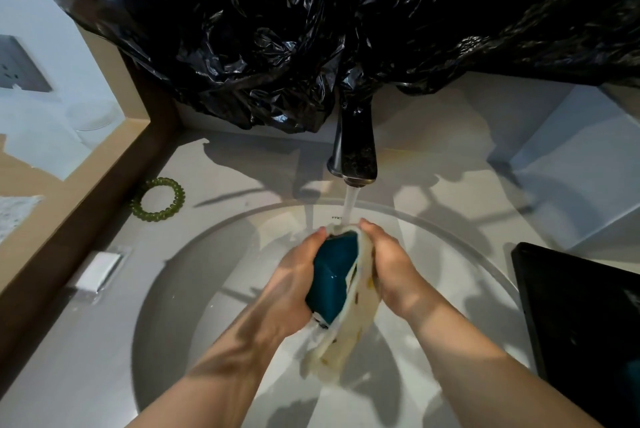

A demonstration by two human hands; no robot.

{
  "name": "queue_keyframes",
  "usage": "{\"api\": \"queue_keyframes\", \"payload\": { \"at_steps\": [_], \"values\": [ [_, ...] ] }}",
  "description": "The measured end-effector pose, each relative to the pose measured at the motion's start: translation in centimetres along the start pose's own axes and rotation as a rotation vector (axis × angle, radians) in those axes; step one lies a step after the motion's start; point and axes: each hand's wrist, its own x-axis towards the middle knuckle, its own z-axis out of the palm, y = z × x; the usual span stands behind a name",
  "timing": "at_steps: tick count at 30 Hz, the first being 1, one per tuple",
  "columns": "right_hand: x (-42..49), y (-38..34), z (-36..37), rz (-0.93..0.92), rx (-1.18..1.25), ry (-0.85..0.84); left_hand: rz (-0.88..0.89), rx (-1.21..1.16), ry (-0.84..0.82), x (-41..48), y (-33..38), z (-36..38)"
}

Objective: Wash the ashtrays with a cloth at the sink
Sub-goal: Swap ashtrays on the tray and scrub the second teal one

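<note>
Water (349, 202) is running from the dark tap (355, 154) straight onto the work, which the person is holding just under the spout, over the sink (194, 275), so the rinse is falling into the basin. The left hand (294, 285) is gripping a teal ashtray (334, 277), its fingers wrapped round the far side and hidden. The right hand (389, 263) is pressing a pale spotted cloth (346, 334) against the ashtray's edge, fingers closed on the fabric, whose loose tail is hanging below both wrists. Beyond the fingertips, black plastic sheeting (311, 29) is covering the wall (whatever is behind it is hidden). Left of the fingers, a green beaded ring (158, 199) is lying on the bench (242, 164). Right of them, a black tray (585, 317) is cut off by the frame.
</note>
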Motion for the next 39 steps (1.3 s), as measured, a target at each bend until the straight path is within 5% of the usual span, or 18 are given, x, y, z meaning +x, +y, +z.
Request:
{"api": "queue_keyframes", "payload": {
  "at_steps": [11, 15, 19, 21, 23, 27, 31, 34, 39],
  "values": [
    [-1.4, 2.6, -0.3, 0.336, 0.433, -0.027, -0.194, -0.159, 0.037, 0.8, -0.4, -1.3],
    [-0.7, 1.6, -0.2, 0.182, 0.409, 0.156, -0.220, -0.147, 0.001, 1.4, -0.4, -1.2],
    [-1.6, 0.1, 0.7, -0.230, -0.132, 0.457, -0.211, -0.095, -0.005, 1.4, -1.2, -0.4],
    [-2.5, 0.4, 1.5, -0.373, -0.568, 0.453, -0.263, -0.107, -0.079, 1.0, -1.1, -0.2],
    [-2.8, 0.9, 2.1, -0.440, -0.761, 0.374, -0.282, -0.164, -0.196, 1.0, -0.8, -0.5],
    [-2.8, 0.2, 1.9, -0.420, -0.533, 0.242, -0.248, -0.219, -0.240, 1.6, -0.5, -1.6],
    [-2.3, -1.5, 1.1, -0.219, 0.006, 0.243, -0.245, -0.357, -0.300, 1.8, -1.0, -1.6],
    [-2.0, -2.3, 0.9, -0.123, 0.103, 0.241, -0.225, -0.404, -0.367, 1.7, -1.0, -1.6],
    [-1.5, -4.5, -0.9, -0.095, 0.364, 0.379, -0.346, -0.410, -0.208, 2.0, -0.5, -1.9]
  ]
}}
